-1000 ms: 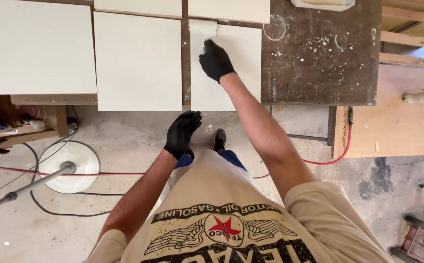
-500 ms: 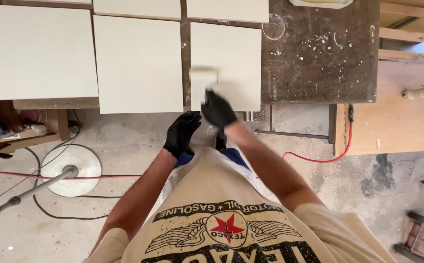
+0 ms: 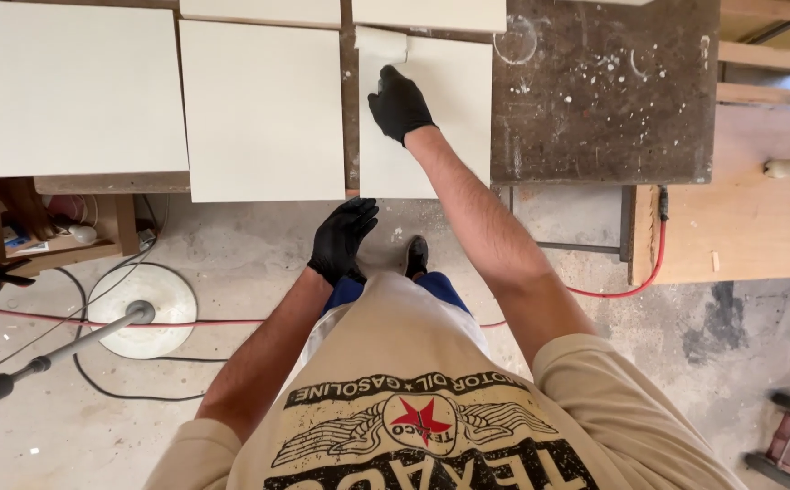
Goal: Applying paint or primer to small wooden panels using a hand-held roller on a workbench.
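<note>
On the worktop (image 3: 594,100), your right hand (image 3: 399,104) reaches forward at full arm's stretch, fingers curled around a small cream roller (image 3: 381,45) just beyond them, pressed on the cream panel (image 3: 440,118). Your left hand (image 3: 342,238) hangs below the panel's near edge, fingers loosely together, holding nothing.

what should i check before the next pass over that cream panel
1. Right hand on the panel under it: ok, the gloved hand presses a pale sheet flat near the panel's top left corner.
2. Left hand out of the way: ok, it hangs free below the panel's near edge, holding nothing.
3. Panel supported: ok, it lies flat on the dark worktop.
4. Neighbouring panel apart: ok, a narrow gap shows between them.
5. Footing: not ok, a red cable and a black cable cross the floor nearby.
6. Surface finish: cannot tell.
</note>
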